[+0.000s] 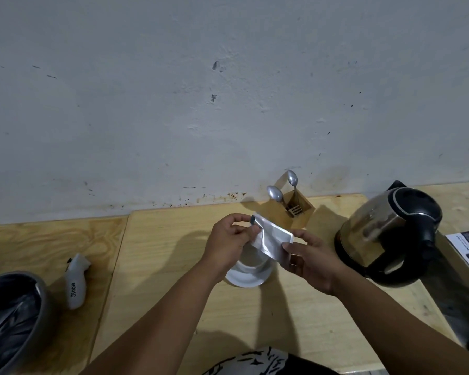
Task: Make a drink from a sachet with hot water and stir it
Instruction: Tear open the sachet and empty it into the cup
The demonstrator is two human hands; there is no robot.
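Sachet point(271, 242) first: silvery foil, held in the air between both hands, directly above the white cup point(251, 262) that stands on its saucer point(244, 278) near the middle of the table point(173, 253). I read that placing as deliberate, so that any powder that escapes falls into the cup and not onto the wood. The left hand point(229, 239) has its thumb and fingers closed on the upper left corner, where a small dark flap sticks up; it looks to me like a tear in progress at that edge, though I cannot tell whether the foil is open yet. The right hand point(310, 259) pinches the lower right end with the fingers curled under, which steadies the packet against the pull. It lies slanted, left corner higher.

I judge the task to be at an early stage: whether anything is in the cup is hidden by the packet and hands.

Outward from there, the steel kettle point(387, 231) with its black handle stands to the right, within easy reach for pouring. Behind the hands, against the wall point(228, 90), a small wooden holder point(298, 209) keeps two spoons point(275, 193) upright, bowls up, ready for stirring. Far left sits a lined bin point(11, 315), a likely place for the empty foil.
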